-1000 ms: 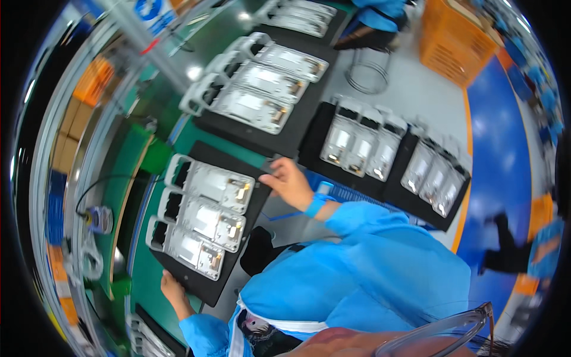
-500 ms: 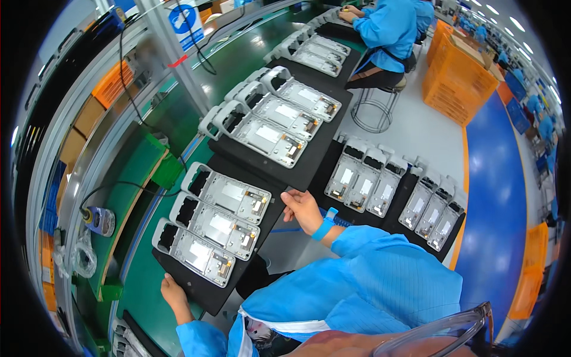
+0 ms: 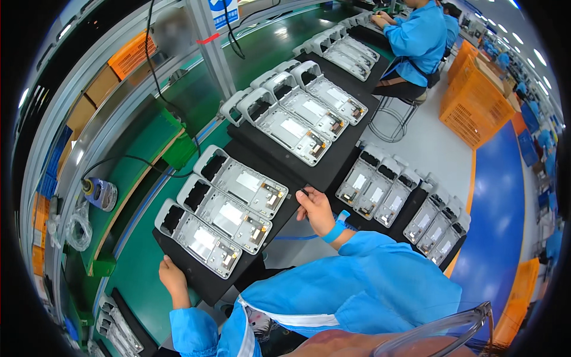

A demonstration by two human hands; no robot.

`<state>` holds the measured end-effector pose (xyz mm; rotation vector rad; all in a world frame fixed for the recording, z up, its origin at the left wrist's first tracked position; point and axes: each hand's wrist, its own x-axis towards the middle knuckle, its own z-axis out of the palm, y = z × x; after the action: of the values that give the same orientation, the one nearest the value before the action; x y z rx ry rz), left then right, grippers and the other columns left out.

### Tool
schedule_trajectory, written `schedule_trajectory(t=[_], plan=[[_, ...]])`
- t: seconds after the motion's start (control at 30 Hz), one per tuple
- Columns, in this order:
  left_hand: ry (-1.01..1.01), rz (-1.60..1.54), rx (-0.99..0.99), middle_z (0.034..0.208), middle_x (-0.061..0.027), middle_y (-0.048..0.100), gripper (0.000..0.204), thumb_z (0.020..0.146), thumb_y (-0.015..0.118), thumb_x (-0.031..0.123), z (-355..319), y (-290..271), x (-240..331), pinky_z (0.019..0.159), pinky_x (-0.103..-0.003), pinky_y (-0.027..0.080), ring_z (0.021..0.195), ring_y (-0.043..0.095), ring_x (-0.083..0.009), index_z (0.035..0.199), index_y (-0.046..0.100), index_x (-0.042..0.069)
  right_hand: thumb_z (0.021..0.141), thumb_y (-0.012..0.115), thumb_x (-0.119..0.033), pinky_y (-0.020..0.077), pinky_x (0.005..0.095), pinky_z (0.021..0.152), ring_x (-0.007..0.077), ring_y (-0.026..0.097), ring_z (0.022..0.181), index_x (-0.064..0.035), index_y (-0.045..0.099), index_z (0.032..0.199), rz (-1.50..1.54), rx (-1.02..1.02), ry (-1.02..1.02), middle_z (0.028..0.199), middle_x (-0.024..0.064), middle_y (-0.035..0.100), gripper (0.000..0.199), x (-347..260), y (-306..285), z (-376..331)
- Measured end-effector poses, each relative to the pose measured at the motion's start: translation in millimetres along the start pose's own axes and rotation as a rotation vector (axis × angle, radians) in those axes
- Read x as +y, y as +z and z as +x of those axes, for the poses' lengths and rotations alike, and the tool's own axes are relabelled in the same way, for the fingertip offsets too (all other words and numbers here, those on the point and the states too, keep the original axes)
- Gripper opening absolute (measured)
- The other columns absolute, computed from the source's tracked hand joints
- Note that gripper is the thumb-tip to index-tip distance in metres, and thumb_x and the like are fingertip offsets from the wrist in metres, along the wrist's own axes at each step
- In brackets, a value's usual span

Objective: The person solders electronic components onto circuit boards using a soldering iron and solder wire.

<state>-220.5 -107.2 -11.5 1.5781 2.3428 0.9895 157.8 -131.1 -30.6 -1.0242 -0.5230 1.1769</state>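
Observation:
A black board (image 3: 208,287) lies aslant before me at the edge of the green workbench. Across it sit three light-grey device housings (image 3: 229,215) side by side, each with a loop-shaped handle at its far-left end and small gold-coloured parts at its near-right end. My left hand (image 3: 172,278) is closed on the board's near-left edge, its fingers partly hidden beneath. At the right corner my right hand (image 3: 316,213), with a blue wrist strap, pinches the same board's edge between thumb and fingers.
Beyond lies another black board (image 3: 351,143) with similar housings (image 3: 309,110). More housings (image 3: 375,187) stand on a dark surface at right. A scanner-like device (image 3: 100,193) rests on the left shelf. A person in blue (image 3: 419,38) sits farther off near orange crates (image 3: 476,101).
The view has turned, so the bench and far boards sit farther right in the picture. Both hands stay on the board's edges, and the housings keep their places on it.

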Motion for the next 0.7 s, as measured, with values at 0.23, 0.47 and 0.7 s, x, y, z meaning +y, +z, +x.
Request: schedule_trajectory(t=[0.23,0.47,0.7], plan=[[0.009,-0.028,-0.075,0.065,-0.0216,0.053,0.039,0.091,0.040,0.026,6,-9,-10,0.056,-0.039,0.038,0.055,0.047,-0.0303,0.071,0.050,-0.006,0.081,0.060,-0.020,0.0361,0.0225,0.039,0.0117,0.047,0.040,-0.0008,0.043,0.099,0.078,0.147,-0.091,0.066,0.0031,0.051,0.031,18,14,-5],[0.123,0.019,-0.081,0.071,-0.0262,0.055,0.039,0.090,0.040,0.026,6,-11,-25,0.061,-0.043,0.040,0.066,0.052,-0.0407,0.073,0.052,-0.006,0.079,0.062,-0.020,0.0352,0.0206,0.034,0.0099,0.045,0.038,0.0045,0.042,0.100,0.007,0.214,-0.220,0.066,0.0055,0.052,0.038,47,17,-8],[0.126,-0.033,-0.072,0.079,-0.0273,0.057,0.036,0.089,0.038,0.025,-5,-34,-44,0.067,-0.047,0.042,0.076,0.054,-0.0434,0.078,0.057,-0.004,0.077,0.064,-0.018,0.0335,0.0202,0.033,0.0089,0.044,0.037,-0.0001,0.049,0.094,-0.002,0.266,-0.279,0.058,0.0029,0.051,0.028,75,24,-29]])
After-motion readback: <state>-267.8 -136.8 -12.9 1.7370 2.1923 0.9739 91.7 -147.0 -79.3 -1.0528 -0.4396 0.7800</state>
